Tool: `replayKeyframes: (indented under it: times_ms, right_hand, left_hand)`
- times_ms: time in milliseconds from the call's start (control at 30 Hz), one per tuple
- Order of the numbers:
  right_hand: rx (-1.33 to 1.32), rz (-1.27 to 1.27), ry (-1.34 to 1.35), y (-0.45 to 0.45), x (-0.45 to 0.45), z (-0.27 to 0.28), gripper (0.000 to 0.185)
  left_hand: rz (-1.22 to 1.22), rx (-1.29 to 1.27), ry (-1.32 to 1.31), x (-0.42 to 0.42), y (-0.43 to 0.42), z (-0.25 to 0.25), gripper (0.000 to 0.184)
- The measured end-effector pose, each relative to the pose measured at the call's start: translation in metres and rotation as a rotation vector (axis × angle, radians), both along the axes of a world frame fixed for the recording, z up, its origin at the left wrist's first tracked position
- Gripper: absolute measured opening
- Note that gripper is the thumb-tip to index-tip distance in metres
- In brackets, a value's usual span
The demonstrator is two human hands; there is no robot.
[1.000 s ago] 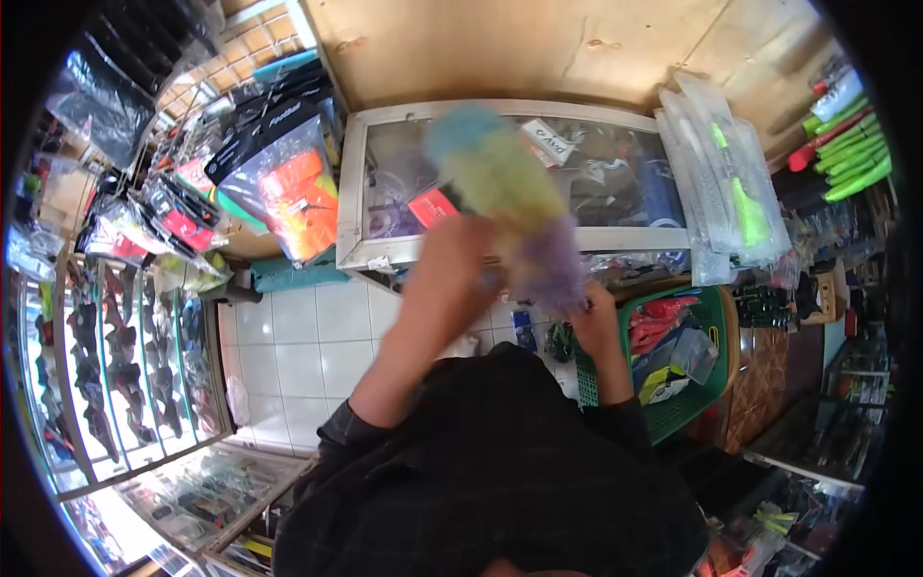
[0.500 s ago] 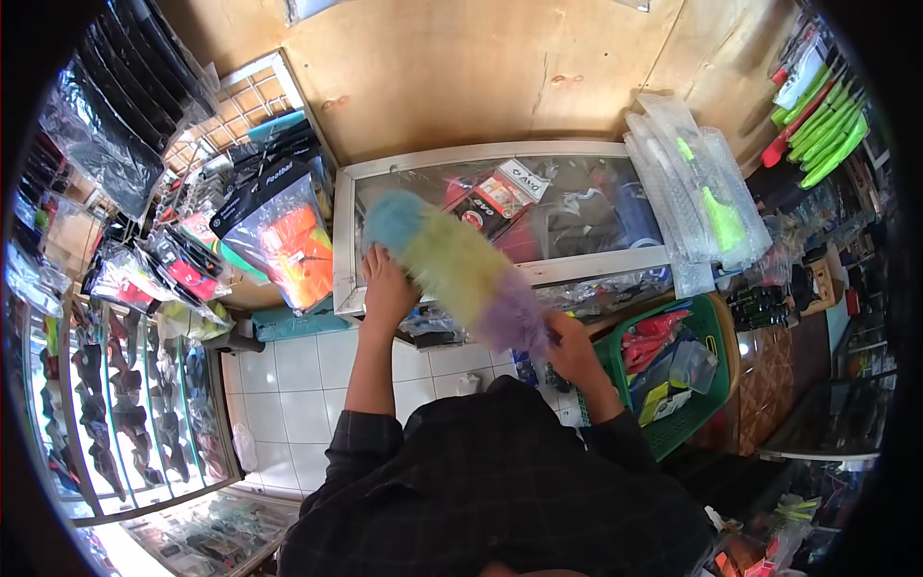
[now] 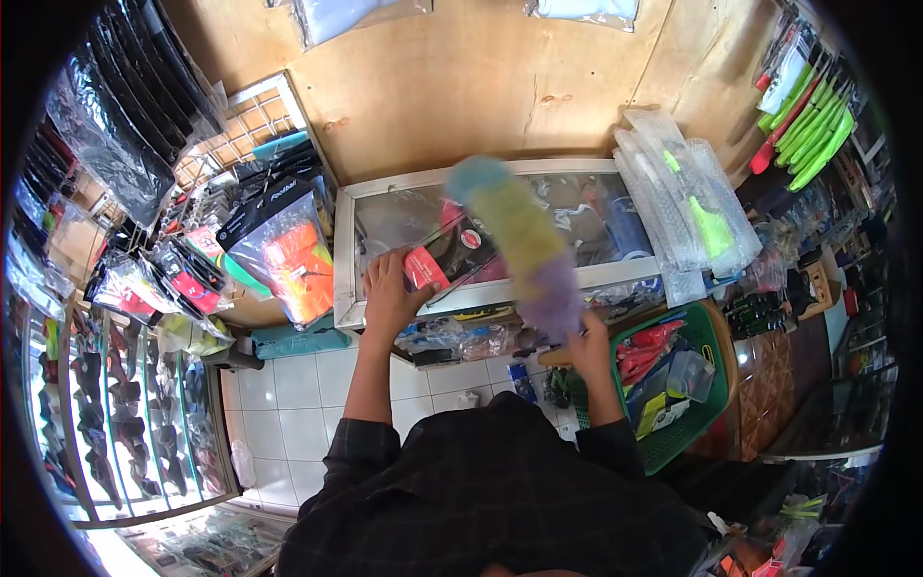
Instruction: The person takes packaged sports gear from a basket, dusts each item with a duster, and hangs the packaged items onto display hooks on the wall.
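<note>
A fluffy duster in blue, yellow and purple (image 3: 534, 240) extends up and left over the glass-topped case (image 3: 385, 317), blurred by motion. My right hand (image 3: 588, 348) is closed at its purple end; the handle is mostly hidden. At the case's front left, my left hand (image 3: 387, 293) has its thumb and fingers about the near end of a flat red and black packet (image 3: 444, 260). This packet lies slanted over the glass and the white frame. The duster covers part of the glass to its right.
Bubble-wrapped items (image 3: 683, 207) lie at the case's right end. A green basket (image 3: 707, 413) of packaged goods stands by my right arm. Packaged goods (image 3: 293, 260) hang at the left, with a glass display cabinet (image 3: 125, 413) below. Small things lie on the tiled floor (image 3: 308, 423).
The duster has swung rightward and stands steeper, its blue tip off the case's left part. My left hand has come to the red and black packet, which lies nearer to me.
</note>
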State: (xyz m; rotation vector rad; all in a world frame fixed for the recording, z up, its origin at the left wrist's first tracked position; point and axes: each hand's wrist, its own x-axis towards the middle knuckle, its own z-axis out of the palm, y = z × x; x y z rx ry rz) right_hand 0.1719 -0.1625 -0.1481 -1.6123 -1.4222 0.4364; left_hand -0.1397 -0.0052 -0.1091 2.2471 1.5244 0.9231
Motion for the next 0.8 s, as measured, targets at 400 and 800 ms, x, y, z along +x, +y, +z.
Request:
replayKeyframes:
  times_ms: [400, 800]
  right_hand:
    - [0.249, -0.028, 0.422, -0.028, -0.015, 0.01, 0.026]
    - [0.032, -0.172, 0.001, -0.03, 0.014, -0.001, 0.027]
  left_hand:
    - [-0.404, 0.399, -0.073, 0.002, -0.024, -0.016, 0.059]
    - [-0.424, 0.196, 0.0, 0.017, -0.047, -0.019, 0.03]
